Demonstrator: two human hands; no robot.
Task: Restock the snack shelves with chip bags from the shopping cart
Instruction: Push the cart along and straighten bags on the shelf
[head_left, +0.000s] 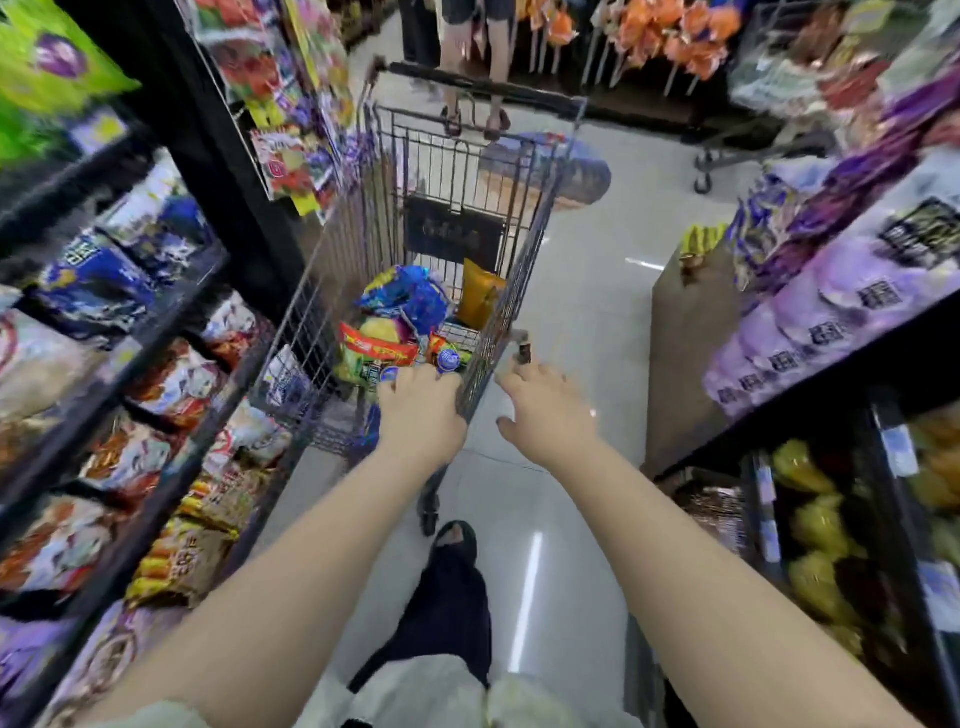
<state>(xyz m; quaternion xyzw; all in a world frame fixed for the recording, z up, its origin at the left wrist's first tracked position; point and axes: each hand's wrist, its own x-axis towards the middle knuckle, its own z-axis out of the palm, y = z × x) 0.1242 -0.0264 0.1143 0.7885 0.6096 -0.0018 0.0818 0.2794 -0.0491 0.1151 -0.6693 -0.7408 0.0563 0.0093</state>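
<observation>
Stocked shelves line both sides of the aisle: the left shelves (171, 317) carry blue, red-and-white and orange snack bags, and the right shelves (810, 384) hold purple bags (831, 306) on top with yellow bags (810, 519) below. A pale tiled floor (587, 291) runs between them. The wire shopping cart (322, 291) stands in the middle of the aisle, close to the left shelves, with its handle at the far end, where another person's legs (470, 57) show. The chip bags lie heaped in the near end of the cart's basket: a blue bag (410, 296) on top, an orange bag (480, 296) upright against the right wall, and a red-and-yellow bag (374, 348) nearest the wearer. The left hand (421, 410) reaches over the cart's near rim with its fingers bent down onto the heap; the fingertips are hidden, so whether it has hold of a bag cannot be told. The right hand (545, 410) hangs just outside the cart's near right corner, fingers spread and loose, holding nothing
</observation>
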